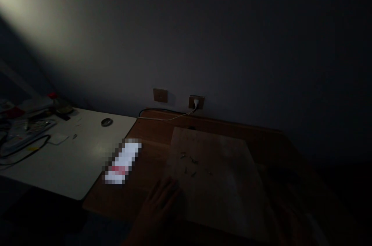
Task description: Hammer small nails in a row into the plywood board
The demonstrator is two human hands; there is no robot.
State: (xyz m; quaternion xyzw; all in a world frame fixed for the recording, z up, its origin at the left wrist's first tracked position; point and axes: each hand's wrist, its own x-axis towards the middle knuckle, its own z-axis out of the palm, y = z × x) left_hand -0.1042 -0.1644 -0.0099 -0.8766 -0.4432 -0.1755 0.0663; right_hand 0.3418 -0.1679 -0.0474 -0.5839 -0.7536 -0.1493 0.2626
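The scene is very dark. My left hand lies at the left edge of a pale flat board, fingers stretched out and slightly apart, with nothing seen in it. Several small metal pieces that look like screws are scattered on the board, just beyond my fingertips. At the lower right, my right hand is only a dim shape beside the board's right edge. Its fingers, and anything in them, are lost in the shadow.
A bright, blurred-out phone-like screen lies on the brown wooden table. On the adjoining white table are a round dark object, a black cable and clutter. Behind, a white plug sits in a wall socket.
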